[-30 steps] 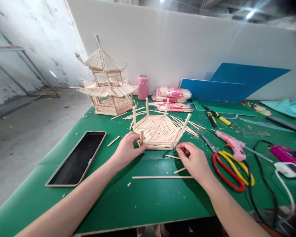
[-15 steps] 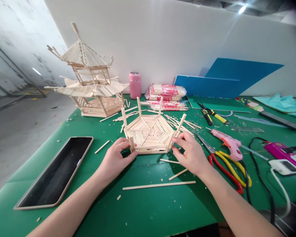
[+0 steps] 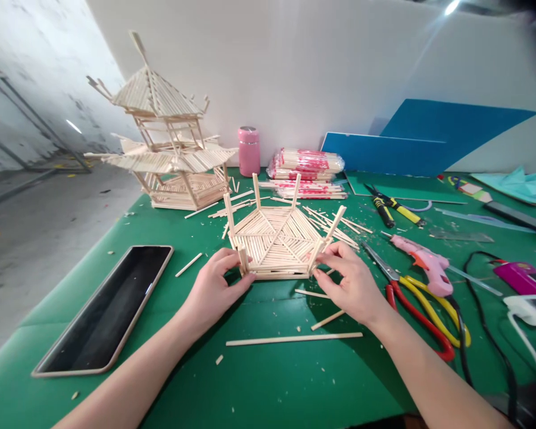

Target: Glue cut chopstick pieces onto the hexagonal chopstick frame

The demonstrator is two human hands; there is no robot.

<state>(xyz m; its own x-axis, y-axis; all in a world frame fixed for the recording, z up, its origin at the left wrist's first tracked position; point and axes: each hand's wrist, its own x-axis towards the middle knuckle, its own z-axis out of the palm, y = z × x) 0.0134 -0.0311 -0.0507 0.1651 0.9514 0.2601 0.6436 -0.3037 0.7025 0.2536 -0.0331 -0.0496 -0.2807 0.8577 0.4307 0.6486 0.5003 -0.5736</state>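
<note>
My left hand [image 3: 217, 280] and right hand [image 3: 352, 283], nearly closed, pinch the stick base [image 3: 274, 241] by the corners nearest the tabletop's [image 3: 268, 381] front edge.

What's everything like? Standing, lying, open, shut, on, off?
Stick base: roofless, posts up
Left hand: holding its front left corner
Right hand: at its front right corner
Stick pagoda: standing, roofed
Phone: lying flat, screen dark
Pink bottle: upright, shut
Stick packs: piled up
Blue boards: propped up
Pliers: handles apart
Scissors: lying flat, blades look shut
Glue gun: lying down; on or off unclear
</note>
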